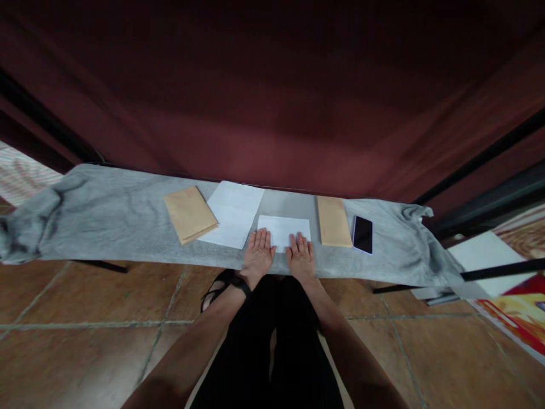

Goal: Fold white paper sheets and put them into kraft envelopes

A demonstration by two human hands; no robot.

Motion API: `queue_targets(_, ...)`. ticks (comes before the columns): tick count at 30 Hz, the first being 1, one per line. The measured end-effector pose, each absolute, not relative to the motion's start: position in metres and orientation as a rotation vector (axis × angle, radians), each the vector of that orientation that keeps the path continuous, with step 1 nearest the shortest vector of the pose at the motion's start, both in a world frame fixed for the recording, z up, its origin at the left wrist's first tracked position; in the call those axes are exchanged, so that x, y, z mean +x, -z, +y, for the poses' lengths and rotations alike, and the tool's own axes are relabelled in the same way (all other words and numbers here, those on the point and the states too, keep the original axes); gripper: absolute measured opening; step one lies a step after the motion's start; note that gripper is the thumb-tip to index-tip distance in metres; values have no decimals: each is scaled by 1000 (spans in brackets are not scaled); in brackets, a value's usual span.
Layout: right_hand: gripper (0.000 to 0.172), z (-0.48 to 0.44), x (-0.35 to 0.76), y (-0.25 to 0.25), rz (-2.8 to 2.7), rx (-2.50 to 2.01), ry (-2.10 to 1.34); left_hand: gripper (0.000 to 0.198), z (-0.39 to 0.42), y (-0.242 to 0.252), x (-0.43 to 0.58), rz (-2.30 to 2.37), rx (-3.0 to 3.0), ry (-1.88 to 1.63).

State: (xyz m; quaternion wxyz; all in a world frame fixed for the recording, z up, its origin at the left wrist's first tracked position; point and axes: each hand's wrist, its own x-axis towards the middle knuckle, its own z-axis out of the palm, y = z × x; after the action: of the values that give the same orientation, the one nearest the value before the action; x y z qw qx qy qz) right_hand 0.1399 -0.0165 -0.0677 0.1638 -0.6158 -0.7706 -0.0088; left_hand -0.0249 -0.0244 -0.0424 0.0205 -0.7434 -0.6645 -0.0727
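Observation:
A small white sheet of paper (pixel 284 226), which looks folded, lies in front of me on the grey cloth. My left hand (pixel 259 250) rests flat on its left end, fingers stretched out. On its right end lies my right hand (pixel 300 253), also flat with the fingers a little apart. Larger white sheets (pixel 237 207) lie just left of it, tilted. Brown envelopes (pixel 191 215) partly cover these sheets at their left edge. To the right of my right hand is another brown envelope (pixel 334 222). Neither hand grips anything.
A phone (pixel 363 234) with a dark screen lies beyond the right envelope. The grey cloth (pixel 119 213) covers a narrow table and bunches up at both ends. Behind it stands a dark red panel (pixel 272 153). Brown floor tiles (pixel 97 358) show below.

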Motion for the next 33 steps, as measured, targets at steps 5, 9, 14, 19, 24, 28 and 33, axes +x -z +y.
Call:
queue_targets(5,55,-15,139,72,-2207,-1764,-42,63,-13,40,-12,-1891,-2490,211)
queue_targets(9,55,-13,139,74,-2196,-1796,-83,61,-4,44,-8,-1807,-2597,216)
queue_targets(14,55,-9,146,66,-2268,-1802,-153,59,5,45,-18,-1716,-2677,203)
queue_targets(19,43,9,143,45,-2306,-1784,-155,58,9,48,-24,-1635,-2683,256)
queue_targets(24,49,35,122,51,-2329,-1505,-185,58,13,57,-25,-1533,-2712,274)
queue_targets(28,52,47,114,67,-2342,-1485,-165,59,21,61,-29,-1617,-2689,277)
queue_targets(33,51,50,116,73,-2311,-1574,-49,59,31,60,-27,-1799,-2563,299)
